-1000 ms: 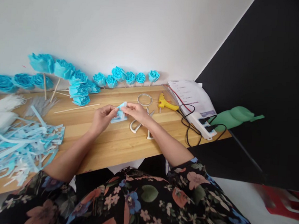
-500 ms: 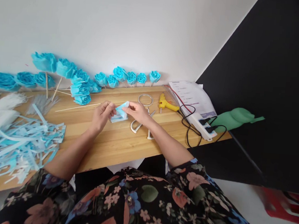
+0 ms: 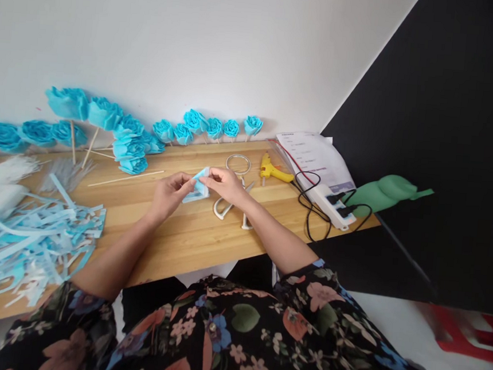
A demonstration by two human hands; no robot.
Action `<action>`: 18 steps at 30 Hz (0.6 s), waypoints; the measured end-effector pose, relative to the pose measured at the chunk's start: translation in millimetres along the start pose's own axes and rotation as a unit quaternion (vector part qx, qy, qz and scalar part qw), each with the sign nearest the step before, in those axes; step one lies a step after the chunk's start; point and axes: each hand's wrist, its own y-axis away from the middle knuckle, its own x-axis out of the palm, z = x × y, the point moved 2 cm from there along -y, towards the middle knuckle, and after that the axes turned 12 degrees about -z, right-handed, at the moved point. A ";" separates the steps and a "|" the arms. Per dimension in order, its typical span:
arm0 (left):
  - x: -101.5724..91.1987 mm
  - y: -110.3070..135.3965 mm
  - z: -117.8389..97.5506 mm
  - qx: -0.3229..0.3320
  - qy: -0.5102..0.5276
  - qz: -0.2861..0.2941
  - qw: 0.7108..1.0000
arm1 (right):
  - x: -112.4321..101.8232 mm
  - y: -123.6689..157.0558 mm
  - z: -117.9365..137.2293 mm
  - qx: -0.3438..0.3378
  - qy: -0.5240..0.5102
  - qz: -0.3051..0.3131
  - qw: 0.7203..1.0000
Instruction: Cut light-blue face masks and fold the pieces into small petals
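Note:
Over the middle of the table, a small piece of light-blue sheet material (image 3: 201, 184) is held between both hands, with one edge folded over. My left hand (image 3: 172, 193) pinches its left side, thumb on top. On the right side, my right hand (image 3: 224, 184) has thumb and fingertips closed on the upper corner. A paler blue layer shows below the fold; whether it is a separate piece I cannot tell. White-handled scissors (image 3: 223, 210) lie partly hidden under my right forearm. Just behind that hand is a metallic-looking ring (image 3: 238, 164).
Blue fabric-like flowers (image 3: 129, 146) on sticks lean along the wall. Cut strips (image 3: 38, 247) pile up at left, and a thin stick (image 3: 126, 178) lies nearby. To the right are a yellow glue gun (image 3: 276, 170), papers (image 3: 313, 156), a power strip (image 3: 335, 207) with black cords and a green object (image 3: 384, 194).
The raised blue flap has been folded down narrower, and my left thumb has moved right onto it. The camera view has shifted slightly.

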 end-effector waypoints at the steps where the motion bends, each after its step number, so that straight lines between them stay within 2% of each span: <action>1: 0.1 0.0 0.5 0.005 -0.004 0.006 1.000 | 0.2 0.2 -0.1 -0.001 0.001 0.004 1.000; 7: 2.6 2.4 0.2 0.017 -0.005 0.023 1.000 | 0.2 -0.4 2.1 0.015 -0.036 -0.016 0.999; 10: 1.4 2.1 -0.2 0.013 0.006 0.002 1.000 | -0.8 -2.0 3.7 0.027 -0.099 -0.025 0.994; 13: -1.2 0.7 -3.0 0.010 0.023 -0.030 0.999 | -0.6 -2.1 4.8 0.033 -0.134 0.007 0.990; 16: -1.8 0.9 -8.5 0.013 0.023 -0.039 0.999 | 1.8 -0.5 2.7 0.028 -0.121 0.053 0.991; 18: -1.0 1.6 -11.5 0.014 0.016 -0.038 0.999 | 3.4 0.3 -1.3 0.026 -0.102 0.056 0.993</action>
